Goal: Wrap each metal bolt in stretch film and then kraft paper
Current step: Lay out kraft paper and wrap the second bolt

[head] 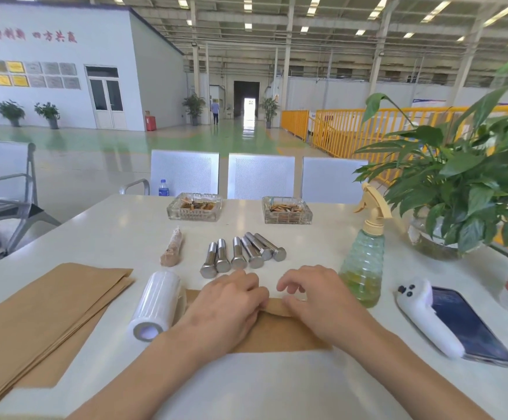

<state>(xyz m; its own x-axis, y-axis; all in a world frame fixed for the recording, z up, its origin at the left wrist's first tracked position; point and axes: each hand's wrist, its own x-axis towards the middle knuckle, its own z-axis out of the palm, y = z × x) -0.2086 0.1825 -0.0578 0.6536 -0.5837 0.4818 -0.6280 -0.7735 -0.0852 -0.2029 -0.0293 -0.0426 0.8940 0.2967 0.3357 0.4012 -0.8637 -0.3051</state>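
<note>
Hands side by side at kraft sheet (280, 328) far edge, left hand (231, 301) and right hand (313, 298) pinching the rolled fold; bolt inside not visible. Roll axis left-right. 6 bare bolts (242, 253) just beyond, heads toward the hands, left nearer.
</note>
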